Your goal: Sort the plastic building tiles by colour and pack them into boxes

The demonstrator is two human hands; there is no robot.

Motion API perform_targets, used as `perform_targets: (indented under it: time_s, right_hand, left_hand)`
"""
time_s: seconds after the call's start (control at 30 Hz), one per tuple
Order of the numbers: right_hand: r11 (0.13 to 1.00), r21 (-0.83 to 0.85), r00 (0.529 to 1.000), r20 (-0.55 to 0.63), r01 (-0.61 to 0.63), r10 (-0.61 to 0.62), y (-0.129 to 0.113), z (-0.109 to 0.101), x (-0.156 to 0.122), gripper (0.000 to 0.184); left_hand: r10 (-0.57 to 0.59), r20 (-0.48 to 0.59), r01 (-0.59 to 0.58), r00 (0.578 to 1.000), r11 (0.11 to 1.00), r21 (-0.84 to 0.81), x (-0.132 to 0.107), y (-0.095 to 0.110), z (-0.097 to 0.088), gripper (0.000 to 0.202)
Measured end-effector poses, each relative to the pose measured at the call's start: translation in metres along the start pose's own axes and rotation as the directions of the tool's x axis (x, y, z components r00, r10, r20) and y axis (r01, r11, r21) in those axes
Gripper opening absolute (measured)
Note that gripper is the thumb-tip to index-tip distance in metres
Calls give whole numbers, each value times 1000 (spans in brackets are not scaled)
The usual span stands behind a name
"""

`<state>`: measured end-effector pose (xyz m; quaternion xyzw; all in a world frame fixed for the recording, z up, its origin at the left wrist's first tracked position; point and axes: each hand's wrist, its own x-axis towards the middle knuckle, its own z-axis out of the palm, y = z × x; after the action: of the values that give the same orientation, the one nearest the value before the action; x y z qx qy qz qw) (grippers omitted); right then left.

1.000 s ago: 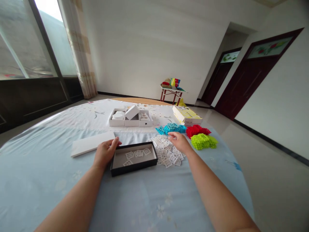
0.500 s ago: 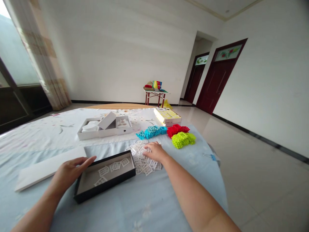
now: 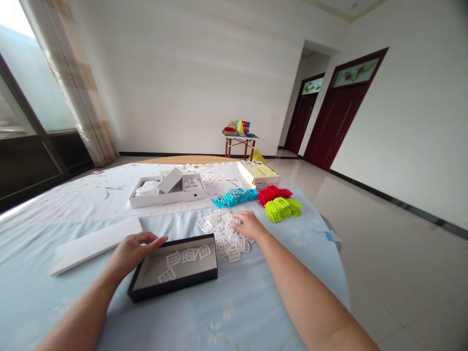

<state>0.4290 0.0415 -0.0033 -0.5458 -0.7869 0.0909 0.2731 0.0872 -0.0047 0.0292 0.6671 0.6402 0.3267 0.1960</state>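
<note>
My left hand (image 3: 133, 253) grips the far left rim of an open black box (image 3: 175, 282) with a grey inside. Several white lattice pieces (image 3: 173, 258), shaped like small window frames, lie flat in that box. Just beyond its right end, a loose heap of the same white pieces (image 3: 223, 234) spreads over the cloth. My right hand (image 3: 250, 226) rests on the right side of this heap, thumb and forefinger apart, with no piece visible between them. The fingertips touch the heap and partly cover it.
Behind the heap lie blue (image 3: 239, 196), red (image 3: 274, 195) and lime-green (image 3: 283, 209) bunches of knobbly pieces. A yellow-and-white box (image 3: 259, 174) stands farther back. A white compartment box (image 3: 170, 195) and a flat white lid (image 3: 97, 246) are on the left. The table's edge curves at right.
The view has turned slightly left. The black box has turned a little, its right end now nearer me. My right hand has shifted slightly right over the heap.
</note>
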Motion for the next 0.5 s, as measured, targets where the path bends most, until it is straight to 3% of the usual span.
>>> perform_targets:
  time_s: [0.13,0.27,0.5]
  right_hand:
    - [1000,5,999,42,5,-6,-4,1,-1,43]
    - [999,27,998,57,32,-33,-10,1,0,34]
    - [999,31,999,39,34,-36,-11,1,0,28]
  left_hand:
    - [16,72,-20,997,999,49,-1,1,0,46]
    - [22,169,-37,985,996,85,1,-1,-6,38]
    - [8,385,-103,923,969,225,3,-2,-40,33]
